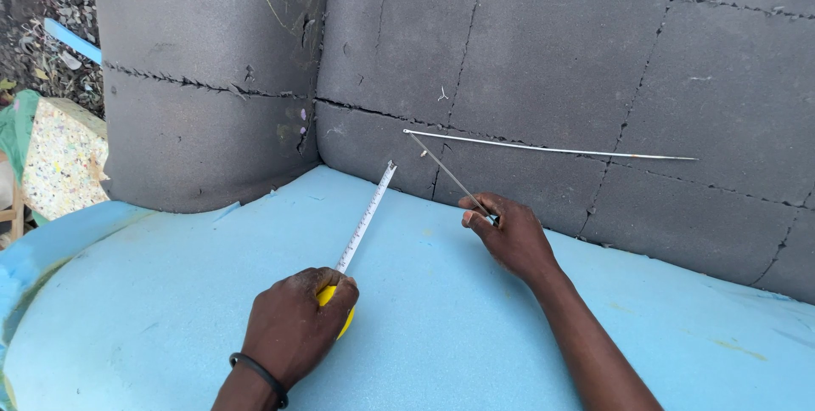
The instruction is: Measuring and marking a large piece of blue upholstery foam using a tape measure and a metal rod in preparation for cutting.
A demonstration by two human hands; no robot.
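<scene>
Tape measure (pixel 363 222) toward foam corner (pixel 318 156)

Bright, even daylight, soft faint shadows, no glare; sharp focus overall, slight wide-angle stretch at edges.

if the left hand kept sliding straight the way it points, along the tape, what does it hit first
Probably the grey foam back, near the corner where the tape blade's tip ends. The left hand holds the yellow tape measure on the blue foam seat; nothing else lies between, though depth is unclear.
</scene>
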